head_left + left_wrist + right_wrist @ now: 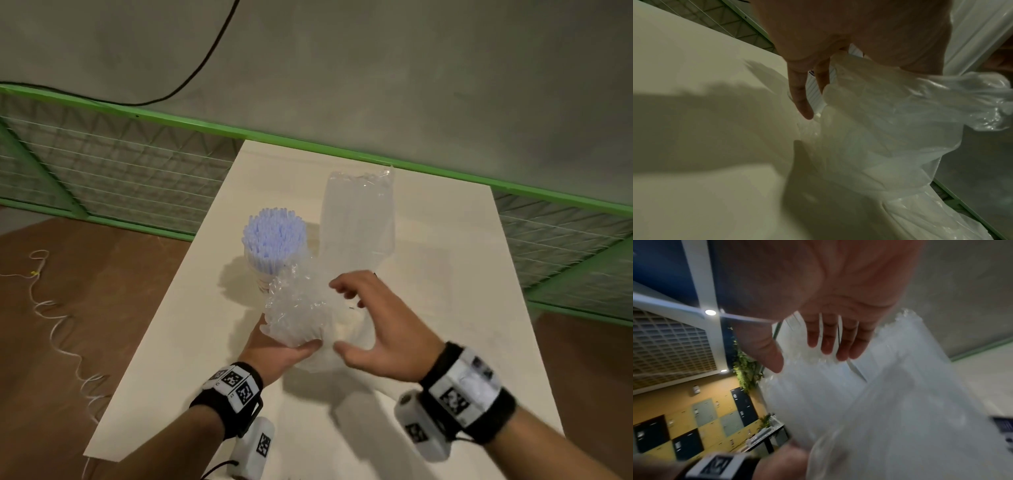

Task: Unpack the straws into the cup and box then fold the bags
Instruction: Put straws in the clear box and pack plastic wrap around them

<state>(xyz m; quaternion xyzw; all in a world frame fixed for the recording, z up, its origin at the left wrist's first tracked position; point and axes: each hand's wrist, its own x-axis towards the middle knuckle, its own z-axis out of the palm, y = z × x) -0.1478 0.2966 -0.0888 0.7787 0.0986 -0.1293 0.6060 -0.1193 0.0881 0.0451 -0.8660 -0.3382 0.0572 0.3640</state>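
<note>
The place looks like an indoor recording or workshop space inside an office-like building: a plain pale desk (445,308) fenced by green mesh panels (120,164), a bare grey wall (376,68), and coloured lockers (701,426) under a grid ceiling (670,345).

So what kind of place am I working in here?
Probably a fenced work bay in an office or shared indoor space: a plain white table inside green mesh fencing, with lockers and recessed ceiling lights beyond.
</note>
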